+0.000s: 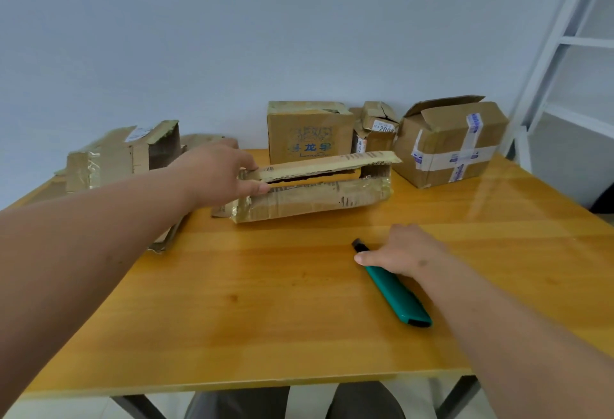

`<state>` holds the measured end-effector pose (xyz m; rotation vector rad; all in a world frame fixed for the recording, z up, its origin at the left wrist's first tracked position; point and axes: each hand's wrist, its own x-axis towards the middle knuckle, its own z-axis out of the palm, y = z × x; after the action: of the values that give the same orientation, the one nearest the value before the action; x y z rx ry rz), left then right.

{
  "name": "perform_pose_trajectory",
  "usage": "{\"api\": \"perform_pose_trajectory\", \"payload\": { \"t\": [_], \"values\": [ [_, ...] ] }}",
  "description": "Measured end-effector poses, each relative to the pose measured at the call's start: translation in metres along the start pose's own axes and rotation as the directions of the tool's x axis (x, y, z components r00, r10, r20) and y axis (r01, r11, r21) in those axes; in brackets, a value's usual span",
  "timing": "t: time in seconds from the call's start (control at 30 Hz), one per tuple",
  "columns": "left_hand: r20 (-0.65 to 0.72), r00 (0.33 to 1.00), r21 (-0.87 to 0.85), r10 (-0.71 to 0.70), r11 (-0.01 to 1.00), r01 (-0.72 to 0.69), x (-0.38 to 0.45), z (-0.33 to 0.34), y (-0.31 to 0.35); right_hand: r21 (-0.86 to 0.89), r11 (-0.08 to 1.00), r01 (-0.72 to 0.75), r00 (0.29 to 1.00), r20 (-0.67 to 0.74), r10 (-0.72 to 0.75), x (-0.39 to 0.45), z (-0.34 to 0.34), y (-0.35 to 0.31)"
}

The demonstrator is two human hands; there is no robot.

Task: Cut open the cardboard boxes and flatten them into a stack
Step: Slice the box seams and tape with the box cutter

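A long, low cardboard box (319, 201) lies across the middle of the wooden table (252, 302), its top slit open along the length and one flap raised. My left hand (216, 174) reaches to the box's left end and pinches the raised flap between thumb and fingers. A green utility knife (395, 295) lies flat on the table in front of the box, black tip pointing away. My right hand (398, 249) rests on the knife's front half with the thumb stretched out; its fingers are hidden behind the hand.
An opened, taped box (123, 156) sits on flattened cardboard at the left edge. Against the wall stand a printed box (309, 133), a small crushed box (377, 129) and a white-taped box with open flaps (455, 143). A white metal frame (571, 53) rises at right.
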<state>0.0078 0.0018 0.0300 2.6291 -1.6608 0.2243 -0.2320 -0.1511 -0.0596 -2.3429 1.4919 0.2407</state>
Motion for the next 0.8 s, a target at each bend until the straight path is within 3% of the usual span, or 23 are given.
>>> {"api": "perform_pose_trajectory", "payload": {
  "t": [0.2, 0.37, 0.47, 0.57, 0.7, 0.8],
  "values": [
    [0.024, 0.999, -0.055, -0.022, 0.998, 0.023, 0.006, 0.005, 0.018, -0.097, 0.992, 0.084, 0.994, -0.056, -0.090, -0.008, -0.004, 0.007],
    [0.172, 0.979, -0.150, 0.109, 0.985, -0.084, 0.003, 0.025, 0.022, 0.062, 0.967, 0.248, 0.952, -0.202, -0.231, -0.025, 0.008, 0.010],
    [0.224, 0.969, -0.285, 0.104, 0.958, -0.037, 0.006, 0.039, 0.028, 0.178, 0.905, 0.386, 0.907, -0.251, -0.338, -0.036, 0.010, 0.000],
    [0.307, 0.947, -0.427, 0.096, 0.903, 0.047, 0.008, 0.039, 0.027, 0.261, 0.867, 0.424, 0.904, -0.184, -0.386, -0.038, 0.015, -0.008],
    [0.424, 0.893, -0.364, 0.154, 0.931, 0.012, 0.010, 0.038, 0.017, 0.270, 0.868, 0.417, 0.905, -0.037, -0.424, -0.035, 0.022, -0.021],
    [0.375, 0.913, -0.285, 0.160, 0.957, -0.051, 0.013, 0.039, 0.016, 0.465, 0.823, 0.326, 0.922, 0.037, -0.385, -0.037, 0.027, -0.030]
  ]
}}
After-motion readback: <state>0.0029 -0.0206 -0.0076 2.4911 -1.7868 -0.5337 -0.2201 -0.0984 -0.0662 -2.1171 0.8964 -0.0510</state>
